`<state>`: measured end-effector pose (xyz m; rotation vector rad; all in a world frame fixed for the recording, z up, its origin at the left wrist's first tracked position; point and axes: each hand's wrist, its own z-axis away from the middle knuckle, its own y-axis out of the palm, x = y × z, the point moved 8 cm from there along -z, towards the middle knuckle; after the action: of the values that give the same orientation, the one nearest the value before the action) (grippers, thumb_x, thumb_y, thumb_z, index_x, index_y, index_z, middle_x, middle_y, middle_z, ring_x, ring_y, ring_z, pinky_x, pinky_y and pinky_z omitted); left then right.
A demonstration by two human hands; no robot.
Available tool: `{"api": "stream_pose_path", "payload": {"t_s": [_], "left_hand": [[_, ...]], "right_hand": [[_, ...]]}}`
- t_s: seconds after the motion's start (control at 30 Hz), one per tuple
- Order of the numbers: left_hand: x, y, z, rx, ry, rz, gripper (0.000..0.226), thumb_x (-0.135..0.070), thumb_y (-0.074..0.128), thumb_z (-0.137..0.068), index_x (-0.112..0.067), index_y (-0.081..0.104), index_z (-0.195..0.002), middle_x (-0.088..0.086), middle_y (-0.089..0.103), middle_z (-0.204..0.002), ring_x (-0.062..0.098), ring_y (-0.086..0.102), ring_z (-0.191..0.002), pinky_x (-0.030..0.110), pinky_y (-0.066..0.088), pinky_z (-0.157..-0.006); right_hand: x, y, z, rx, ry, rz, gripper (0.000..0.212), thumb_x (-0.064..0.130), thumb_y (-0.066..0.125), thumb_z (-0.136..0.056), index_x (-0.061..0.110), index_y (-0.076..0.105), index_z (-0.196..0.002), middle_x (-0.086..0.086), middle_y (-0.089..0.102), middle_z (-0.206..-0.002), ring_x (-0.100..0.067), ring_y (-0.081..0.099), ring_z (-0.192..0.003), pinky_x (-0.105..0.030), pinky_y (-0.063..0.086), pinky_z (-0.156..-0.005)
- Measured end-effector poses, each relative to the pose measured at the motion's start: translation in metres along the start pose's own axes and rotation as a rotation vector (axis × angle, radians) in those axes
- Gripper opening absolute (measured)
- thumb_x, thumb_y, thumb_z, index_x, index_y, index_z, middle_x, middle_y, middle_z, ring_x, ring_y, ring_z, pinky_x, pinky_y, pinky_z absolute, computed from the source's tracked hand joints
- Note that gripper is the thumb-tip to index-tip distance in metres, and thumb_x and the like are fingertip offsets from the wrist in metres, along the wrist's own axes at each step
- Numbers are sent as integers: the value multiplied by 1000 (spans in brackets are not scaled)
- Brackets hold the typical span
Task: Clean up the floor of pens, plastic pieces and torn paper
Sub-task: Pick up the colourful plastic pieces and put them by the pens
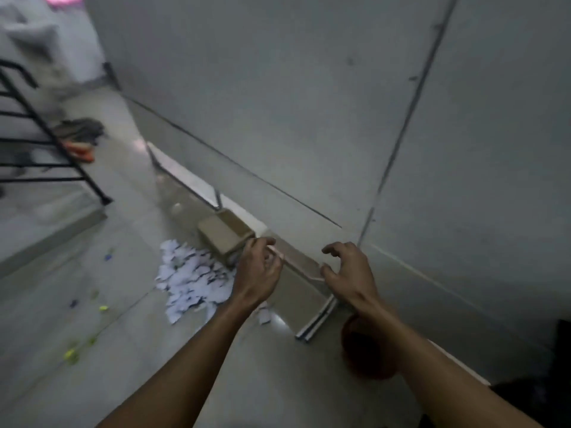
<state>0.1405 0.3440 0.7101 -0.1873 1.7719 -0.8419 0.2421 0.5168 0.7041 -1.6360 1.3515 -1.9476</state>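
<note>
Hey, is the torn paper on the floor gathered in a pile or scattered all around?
Gathered: the torn paper lies in one heap beside the cardboard box.

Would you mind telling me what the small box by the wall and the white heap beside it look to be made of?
The small box looks like plain brown cardboard: matte tan faces, sharp folded edges, though blur hides detail. The white heap looks like torn paper: thin, flat white scraps with ragged edges, overlapping loosely on the floor.
</note>
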Motion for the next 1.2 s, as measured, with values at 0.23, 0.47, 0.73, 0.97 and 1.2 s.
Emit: {"api": "stream_pose_path", "payload": {"t_s": [0.23, 0.47, 0.73, 0.97, 1.2], "left_hand": [[123, -164, 60, -204, -246, -17, 21, -16, 62, -88, -12, 63, -109, 2, 59, -111, 15, 63, -84, 24, 49, -73], [208, -267, 107, -365, -467, -29, 24, -19, 63, -89, -14, 63, -112, 3, 61, -110, 15, 63, -77, 31, 50, -79], [296, -343, 121, -499, -643, -13, 22, -18, 64, -88, -16, 63, -109, 3, 61, -108, 17, 63, -75, 34, 52, -80], [382, -421, 94, -581, -764, -9, 24, -18, 64, -88, -15, 61, -112, 2, 61, -108, 17, 63, -79, 35, 53, -81], [451, -475, 70, -619, -836, -5, 26, -18, 65, -88, -14, 61, -113, 3, 60, -109, 18, 61, -90, 23, 45, -75]], "right_hand": [[168, 125, 8, 193, -245, -113, 28, 20, 69, -78, 15, 69, -106, 1, 64, -102, -14, 60, -94, -25, 50, -83], [280, 236, 11, 411, -391, -126, 33, 24, 67, -81, 20, 64, -114, 1, 62, -112, -12, 58, -102, -34, 51, -89], [375, 343, -12, 571, -498, -101, 32, 21, 68, -81, 18, 65, -113, -1, 64, -102, -15, 59, -94, -31, 50, -82], [459, 453, -52, 757, -549, -70, 30, 25, 66, -82, 21, 63, -112, 0, 61, -98, -12, 61, -85, -24, 49, -71], [523, 526, -80, 829, -569, -33, 30, 25, 68, -81, 20, 64, -110, 2, 60, -96, -12, 60, -83, -29, 51, -77]]}}
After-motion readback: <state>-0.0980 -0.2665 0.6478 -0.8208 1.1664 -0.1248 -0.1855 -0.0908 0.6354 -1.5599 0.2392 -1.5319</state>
